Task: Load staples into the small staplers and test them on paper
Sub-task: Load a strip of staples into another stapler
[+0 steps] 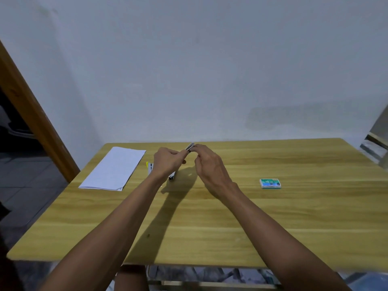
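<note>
you hold small stapler [190,147] raised above surface [210,223], between both hands. left hand [168,162] grips its body, fingers curled round it; right hand [206,162] pinches its far tip. likely loading step: opening or closing magazine; staples themselves too small to see. next move calls for steady left grip, gentle right-hand pressure. second stapler [150,168] and another dark one [172,177] lie below left hand. paper [113,168] lies left, staple box [270,183] well right. wooden surface against plain pale wall [189,70]; wooden door frame [31,114] at left.
</note>
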`<state>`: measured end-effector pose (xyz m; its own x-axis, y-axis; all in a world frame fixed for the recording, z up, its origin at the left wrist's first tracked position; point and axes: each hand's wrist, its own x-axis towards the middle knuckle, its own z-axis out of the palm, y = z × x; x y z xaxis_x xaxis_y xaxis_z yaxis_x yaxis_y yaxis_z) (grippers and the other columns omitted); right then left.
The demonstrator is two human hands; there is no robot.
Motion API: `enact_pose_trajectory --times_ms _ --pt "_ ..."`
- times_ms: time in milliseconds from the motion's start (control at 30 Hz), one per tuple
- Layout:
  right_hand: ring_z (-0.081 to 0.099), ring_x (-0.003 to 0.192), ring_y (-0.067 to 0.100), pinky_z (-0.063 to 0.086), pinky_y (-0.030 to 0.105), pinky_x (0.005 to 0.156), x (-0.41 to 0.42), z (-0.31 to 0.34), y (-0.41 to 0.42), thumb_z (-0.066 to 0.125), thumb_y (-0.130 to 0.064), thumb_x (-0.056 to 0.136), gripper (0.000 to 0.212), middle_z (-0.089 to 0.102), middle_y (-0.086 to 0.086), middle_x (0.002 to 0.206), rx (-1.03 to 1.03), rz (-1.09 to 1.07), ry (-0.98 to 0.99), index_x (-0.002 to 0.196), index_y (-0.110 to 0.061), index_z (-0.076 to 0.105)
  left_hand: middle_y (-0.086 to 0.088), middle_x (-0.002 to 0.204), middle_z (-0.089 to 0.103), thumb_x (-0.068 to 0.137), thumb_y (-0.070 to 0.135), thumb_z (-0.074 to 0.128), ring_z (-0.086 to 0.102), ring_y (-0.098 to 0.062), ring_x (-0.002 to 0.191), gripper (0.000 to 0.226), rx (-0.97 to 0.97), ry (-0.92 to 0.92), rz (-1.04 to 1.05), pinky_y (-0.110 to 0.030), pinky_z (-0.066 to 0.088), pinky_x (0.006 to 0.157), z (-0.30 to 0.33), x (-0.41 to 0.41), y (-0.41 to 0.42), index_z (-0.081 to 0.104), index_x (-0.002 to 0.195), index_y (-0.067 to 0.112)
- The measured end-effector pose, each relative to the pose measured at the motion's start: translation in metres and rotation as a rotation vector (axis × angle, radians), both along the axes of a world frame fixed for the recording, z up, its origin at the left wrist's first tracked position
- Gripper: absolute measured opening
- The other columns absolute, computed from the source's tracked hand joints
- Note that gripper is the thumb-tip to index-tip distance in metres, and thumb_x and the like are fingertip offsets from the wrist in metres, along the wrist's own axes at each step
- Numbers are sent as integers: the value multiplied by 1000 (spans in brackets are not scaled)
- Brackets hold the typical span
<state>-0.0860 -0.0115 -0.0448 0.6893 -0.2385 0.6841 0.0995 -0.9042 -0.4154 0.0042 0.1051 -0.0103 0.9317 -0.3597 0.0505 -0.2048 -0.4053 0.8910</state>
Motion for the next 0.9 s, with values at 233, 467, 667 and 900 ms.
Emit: enact_pose_trajectory --times_ms 233,467,667,900 --pt "62 104 27 58 36 65 1 -1 7 54 5 81 46 65 12 116 -141 -135 67 126 -2 57 -1 64 74 77 50 68 59 -16 59 41 9 -13 8 -32 54 65 10 -4 -6 77 61 14" --pt "55 119 23 51 36 88 -4 6 -2 46 6 84 52 60 10 130 -77 -45 35 134 -6 54 -1 66 75 73 47 66 56 -18 60 36 -36 55 9 -27 42 56 9 -6 0 76 60 15" --pt "57 115 27 55 36 80 1 8 1 51 7 80 48 61 11 124 -84 -79 34 126 -2 58 -1 67 75 78 48 68 57 -14 58 41 -45 27 31 -24 42 56 14 -11 -9 77 65 10" --pt "53 122 23 49 37 95 -1 4 -5 42 3 84 53 57 9 135 14 -34 77 136 -7 52 -5 70 75 78 44 67 56 -16 58 36 -31 -2 8 -25 44 57 11 -10 -5 78 65 12"
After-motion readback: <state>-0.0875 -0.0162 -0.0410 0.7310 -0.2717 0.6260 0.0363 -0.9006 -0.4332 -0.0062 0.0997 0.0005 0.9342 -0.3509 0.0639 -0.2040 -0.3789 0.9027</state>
